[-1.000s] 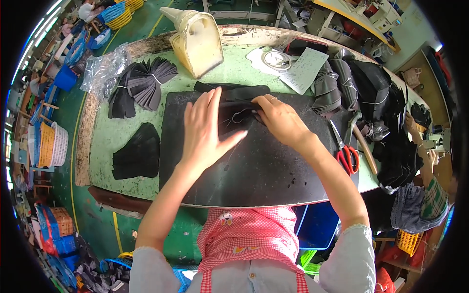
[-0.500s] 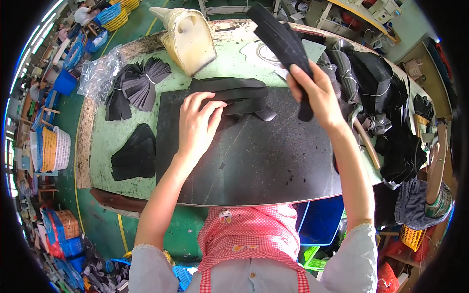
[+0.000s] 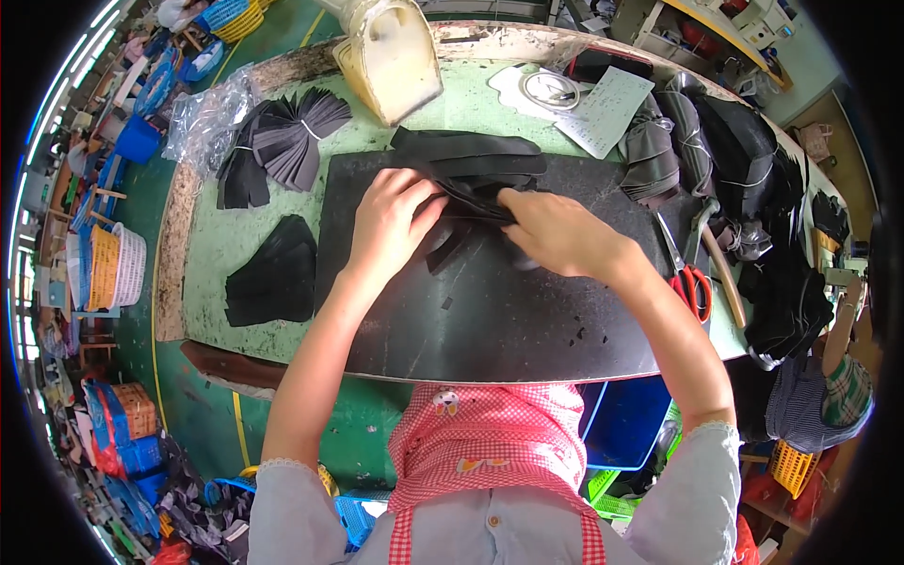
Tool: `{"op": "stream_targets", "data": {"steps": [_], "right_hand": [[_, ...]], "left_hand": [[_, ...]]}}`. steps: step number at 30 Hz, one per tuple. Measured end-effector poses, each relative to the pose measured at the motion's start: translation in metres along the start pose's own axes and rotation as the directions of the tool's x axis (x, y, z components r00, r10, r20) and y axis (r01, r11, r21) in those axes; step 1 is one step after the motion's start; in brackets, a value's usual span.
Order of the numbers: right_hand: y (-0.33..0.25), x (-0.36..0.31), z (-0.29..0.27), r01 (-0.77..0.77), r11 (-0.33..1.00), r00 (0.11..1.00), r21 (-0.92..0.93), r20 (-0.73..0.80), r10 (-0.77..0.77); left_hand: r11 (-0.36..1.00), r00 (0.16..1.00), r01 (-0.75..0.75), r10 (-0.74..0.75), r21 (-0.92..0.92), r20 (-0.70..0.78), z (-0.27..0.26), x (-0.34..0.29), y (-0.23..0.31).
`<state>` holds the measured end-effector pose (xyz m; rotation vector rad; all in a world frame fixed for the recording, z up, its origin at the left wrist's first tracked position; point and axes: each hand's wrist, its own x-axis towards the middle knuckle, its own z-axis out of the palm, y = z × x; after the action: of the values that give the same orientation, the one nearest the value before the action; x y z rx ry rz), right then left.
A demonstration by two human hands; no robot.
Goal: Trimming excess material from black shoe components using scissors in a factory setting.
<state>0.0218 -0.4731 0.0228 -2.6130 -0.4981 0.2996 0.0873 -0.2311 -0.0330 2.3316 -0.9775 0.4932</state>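
Observation:
Over the dark board (image 3: 499,330) I hold a bunch of curved black strips (image 3: 468,200) between my two hands. My left hand (image 3: 391,215) is closed on the strips' left end, fingers bent over them. On their right end my right hand (image 3: 565,232) is closed, its fingertips partly hidden by the strips. More black strips (image 3: 468,146) lie just beyond, at the board's far edge. Under my hands a few dark pieces rest on the board, partly covered.
Tied black bundles (image 3: 282,146) and a fan of black pieces (image 3: 271,273) lie left. A cream plastic scoop-like container (image 3: 391,61) stands at the back. Red-handled scissors (image 3: 692,287), a wooden-handled tool (image 3: 723,273) and wrapped bundles (image 3: 650,155) are right. A co-worker's arm (image 3: 841,325) shows far right.
My right hand has come down and left with its strips to meet my left hand. The scissors and the paper card, hidden before, now show. The whole view has shifted slightly.

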Motion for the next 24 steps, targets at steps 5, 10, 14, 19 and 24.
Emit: {"op": "stream_targets", "data": {"steps": [5,10,14,19,24], "right_hand": [[0.018,-0.042,-0.032,-0.397,0.566,0.916,0.723,0.351,0.194],[0.030,-0.066,-0.052,-0.381,0.312,0.921,0.870,0.328,0.211],[0.006,-0.081,-0.054,-0.088,0.152,0.965,0.984,0.046,0.260],[-0.023,-0.079,-0.045,-0.270,0.335,0.959,0.903,0.221,0.176],[-0.027,-0.058,-0.025,-0.275,0.324,0.961,0.905,0.249,0.120]], "left_hand": [[0.999,0.998,-0.032,0.034,-0.042,0.049,0.000,-0.007,-0.004],[0.987,0.979,-0.053,0.021,0.154,0.202,0.001,-0.031,0.021],[0.993,0.993,0.013,-0.026,0.115,0.113,-0.005,-0.026,0.023],[0.454,0.814,0.578,-0.257,-0.678,0.521,-0.059,-0.001,0.030],[0.562,0.814,0.555,-0.215,-0.613,0.540,-0.013,-0.027,0.070]]}}
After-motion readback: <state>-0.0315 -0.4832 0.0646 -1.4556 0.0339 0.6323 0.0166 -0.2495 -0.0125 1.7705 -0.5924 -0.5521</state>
